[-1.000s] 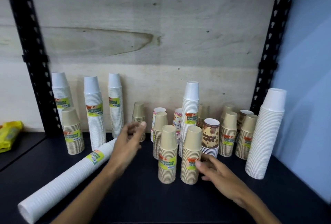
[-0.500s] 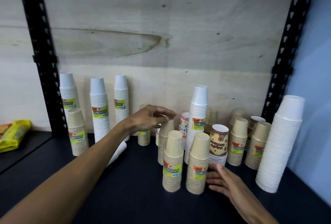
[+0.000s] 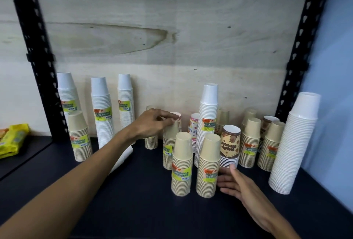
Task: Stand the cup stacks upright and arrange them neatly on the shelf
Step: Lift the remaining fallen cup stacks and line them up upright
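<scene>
Left hand [image 3: 152, 122] pinching rim of patterned stack [image 3: 175, 122]; right hand [image 3: 236, 183] relaxed, steadying kraft stack [image 3: 209, 166]. Lift straight, avoid neighbours.

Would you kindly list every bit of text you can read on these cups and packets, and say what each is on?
"DISPOSABLE TABLEWARE": yellow-green label on the front kraft cup stack, likewise the tall white stack.
Brown printed cup: lettering upside down, not legible.
Labels' smaller print: too small.
Yellow packets: blurred.
</scene>
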Demonstrator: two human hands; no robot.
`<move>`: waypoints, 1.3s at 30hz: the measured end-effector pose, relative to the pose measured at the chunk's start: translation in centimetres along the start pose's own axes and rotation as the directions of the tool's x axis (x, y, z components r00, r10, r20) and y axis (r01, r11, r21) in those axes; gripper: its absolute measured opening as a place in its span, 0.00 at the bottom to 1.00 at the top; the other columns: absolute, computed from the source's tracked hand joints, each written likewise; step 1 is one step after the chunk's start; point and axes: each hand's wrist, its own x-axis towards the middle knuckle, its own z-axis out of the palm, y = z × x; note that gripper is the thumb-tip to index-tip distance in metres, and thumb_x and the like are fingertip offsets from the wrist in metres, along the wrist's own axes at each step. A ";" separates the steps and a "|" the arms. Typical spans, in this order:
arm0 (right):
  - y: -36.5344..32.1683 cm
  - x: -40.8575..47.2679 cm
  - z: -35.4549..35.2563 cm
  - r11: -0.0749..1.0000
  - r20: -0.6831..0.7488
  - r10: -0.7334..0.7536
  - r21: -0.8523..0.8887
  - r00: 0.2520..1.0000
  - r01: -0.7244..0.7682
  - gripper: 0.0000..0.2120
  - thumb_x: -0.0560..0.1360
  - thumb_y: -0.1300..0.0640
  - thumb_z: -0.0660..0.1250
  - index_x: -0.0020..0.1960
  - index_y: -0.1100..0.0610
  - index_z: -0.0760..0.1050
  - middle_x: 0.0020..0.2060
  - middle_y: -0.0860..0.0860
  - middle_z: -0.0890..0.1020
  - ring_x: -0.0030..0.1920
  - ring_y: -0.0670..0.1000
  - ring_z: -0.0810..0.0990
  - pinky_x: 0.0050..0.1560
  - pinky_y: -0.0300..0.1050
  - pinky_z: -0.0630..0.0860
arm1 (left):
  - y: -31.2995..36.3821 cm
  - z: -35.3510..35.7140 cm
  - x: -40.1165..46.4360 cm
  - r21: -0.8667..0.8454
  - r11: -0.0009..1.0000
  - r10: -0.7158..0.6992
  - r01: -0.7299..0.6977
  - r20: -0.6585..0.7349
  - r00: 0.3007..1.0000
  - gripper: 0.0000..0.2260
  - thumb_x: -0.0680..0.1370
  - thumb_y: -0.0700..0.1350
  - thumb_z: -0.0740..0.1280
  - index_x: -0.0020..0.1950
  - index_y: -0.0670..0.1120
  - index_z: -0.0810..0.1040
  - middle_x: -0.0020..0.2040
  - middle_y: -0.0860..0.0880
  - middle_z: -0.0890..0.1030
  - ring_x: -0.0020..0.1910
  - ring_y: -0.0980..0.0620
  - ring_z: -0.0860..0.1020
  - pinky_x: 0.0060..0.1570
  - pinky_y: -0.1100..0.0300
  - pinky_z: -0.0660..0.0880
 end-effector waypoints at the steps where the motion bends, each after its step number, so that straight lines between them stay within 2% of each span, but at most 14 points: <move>1: 0.0 0.0 0.0 1.000 0.000 0.003 0.000 1.000 -0.003 0.39 0.64 0.25 0.60 0.63 0.51 0.78 0.52 0.52 0.85 0.55 0.49 0.84 0.61 0.49 0.78 | 0.0 0.0 -0.1 -0.006 1.000 -0.005 0.005 -0.004 1.000 0.10 0.78 0.52 0.67 0.57 0.57 0.83 0.52 0.55 0.81 0.52 0.55 0.80 0.53 0.56 0.79; 3: 0.0 -0.1 0.0 1.000 0.006 0.003 -0.002 1.000 -0.003 0.38 0.66 0.26 0.59 0.63 0.51 0.78 0.52 0.52 0.85 0.56 0.49 0.83 0.62 0.50 0.78 | 0.1 0.3 -0.1 0.014 1.000 0.004 -0.003 -0.036 0.999 0.12 0.77 0.55 0.68 0.57 0.53 0.83 0.52 0.54 0.81 0.50 0.55 0.81 0.46 0.61 0.80; 6: 0.1 -0.2 0.0 1.000 0.005 -0.002 -0.007 1.000 0.003 0.37 0.66 0.27 0.59 0.63 0.51 0.78 0.53 0.52 0.85 0.56 0.49 0.83 0.62 0.50 0.78 | 0.7 1.2 -0.1 0.004 1.000 0.002 -0.001 -0.118 0.993 0.16 0.75 0.58 0.70 0.56 0.50 0.83 0.50 0.53 0.82 0.43 0.56 0.81 0.33 0.72 0.74; 9: 0.2 -0.2 0.0 1.000 -0.003 -0.004 -0.009 1.000 0.003 0.37 0.67 0.27 0.59 0.63 0.51 0.78 0.53 0.53 0.85 0.56 0.49 0.83 0.62 0.50 0.78 | 0.9 1.8 0.0 -0.025 1.000 -0.012 0.008 -0.171 0.985 0.16 0.73 0.57 0.71 0.55 0.49 0.82 0.49 0.52 0.81 0.41 0.58 0.80 0.31 0.75 0.72; 14: 0.3 -0.2 -0.1 1.000 -0.006 -0.011 -0.010 1.000 0.011 0.36 0.68 0.27 0.58 0.63 0.51 0.78 0.53 0.53 0.85 0.56 0.49 0.83 0.62 0.51 0.78 | 1.1 2.0 -0.3 -0.069 0.997 -0.040 0.029 -0.156 0.987 0.15 0.73 0.57 0.72 0.54 0.50 0.81 0.48 0.51 0.82 0.41 0.50 0.83 0.32 0.71 0.75; 18: 0.4 -0.2 -0.1 1.000 -0.008 -0.018 -0.005 1.000 0.018 0.35 0.68 0.27 0.59 0.62 0.51 0.78 0.53 0.54 0.85 0.56 0.50 0.83 0.62 0.51 0.78 | 1.1 2.1 -0.4 -0.115 0.993 -0.056 0.039 -0.144 0.988 0.16 0.73 0.56 0.73 0.55 0.49 0.81 0.49 0.49 0.81 0.41 0.52 0.82 0.30 0.67 0.77; 20: 0.5 -0.3 -0.1 1.000 -0.012 -0.020 -0.005 1.000 0.020 0.35 0.68 0.27 0.59 0.62 0.51 0.78 0.52 0.53 0.85 0.56 0.50 0.83 0.61 0.50 0.78 | 1.2 2.1 -0.5 -0.110 0.994 -0.039 0.024 -0.138 0.990 0.16 0.74 0.57 0.72 0.56 0.49 0.81 0.50 0.49 0.81 0.44 0.53 0.81 0.32 0.65 0.79; 24: 0.4 -0.3 -0.1 1.000 -0.037 -0.021 0.009 0.999 0.021 0.36 0.66 0.27 0.60 0.62 0.52 0.79 0.51 0.54 0.85 0.55 0.50 0.84 0.60 0.49 0.79 | 0.6 1.4 -1.1 -0.070 0.997 -0.033 0.025 -0.122 0.992 0.23 0.72 0.67 0.66 0.61 0.56 0.79 0.53 0.53 0.81 0.49 0.53 0.81 0.52 0.50 0.81; 26: 0.4 -0.3 -0.1 1.000 -0.049 -0.024 0.008 0.998 0.025 0.36 0.66 0.27 0.60 0.61 0.52 0.79 0.51 0.54 0.85 0.54 0.50 0.84 0.59 0.48 0.79 | 0.2 0.6 -1.7 -0.071 0.996 -0.057 0.046 -0.160 0.985 0.23 0.73 0.68 0.64 0.62 0.57 0.78 0.53 0.54 0.81 0.49 0.53 0.81 0.52 0.49 0.80; 29: 0.6 -0.2 -0.1 0.999 -0.070 -0.030 0.014 0.997 0.031 0.37 0.64 0.26 0.61 0.61 0.52 0.79 0.50 0.54 0.85 0.54 0.50 0.84 0.58 0.48 0.79 | -0.9 -0.9 -3.5 0.088 0.991 -0.081 0.100 -0.204 0.976 0.17 0.77 0.62 0.65 0.59 0.54 0.79 0.50 0.55 0.81 0.47 0.58 0.79 0.48 0.60 0.77; 30: 0.6 -0.2 -0.2 0.999 -0.075 -0.033 0.015 0.997 0.034 0.37 0.64 0.26 0.61 0.61 0.52 0.79 0.50 0.54 0.85 0.53 0.50 0.85 0.59 0.48 0.79 | -1.5 -1.4 -4.2 0.155 0.980 -0.096 0.128 -0.199 0.975 0.16 0.76 0.61 0.65 0.57 0.54 0.80 0.49 0.56 0.81 0.47 0.58 0.79 0.47 0.61 0.75; 33: 0.7 -0.2 -0.1 0.999 -0.089 -0.042 0.014 0.995 0.044 0.37 0.63 0.26 0.60 0.60 0.52 0.79 0.49 0.54 0.86 0.53 0.50 0.85 0.58 0.49 0.79 | -3.8 -3.0 -6.9 0.344 0.912 -0.182 0.223 -0.147 0.972 0.15 0.75 0.63 0.66 0.53 0.55 0.81 0.50 0.57 0.82 0.46 0.57 0.80 0.48 0.58 0.75; 35: 0.7 -0.2 0.0 0.999 -0.094 -0.050 0.011 0.994 0.051 0.37 0.63 0.26 0.60 0.60 0.51 0.79 0.49 0.54 0.86 0.52 0.50 0.85 0.58 0.48 0.79 | -5.1 -3.7 -8.9 0.440 0.853 -0.249 0.280 -0.129 0.960 0.16 0.74 0.62 0.67 0.55 0.55 0.81 0.50 0.56 0.82 0.46 0.56 0.79 0.48 0.57 0.76; 39: 0.6 -0.4 0.2 0.998 -0.122 -0.058 0.011 0.991 0.060 0.37 0.63 0.26 0.61 0.59 0.52 0.79 0.49 0.56 0.85 0.51 0.51 0.85 0.56 0.48 0.80 | -7.0 -4.6 -12.8 0.565 0.737 -0.349 0.372 -0.154 0.925 0.21 0.73 0.65 0.65 0.62 0.56 0.77 0.58 0.54 0.79 0.55 0.52 0.77 0.53 0.54 0.76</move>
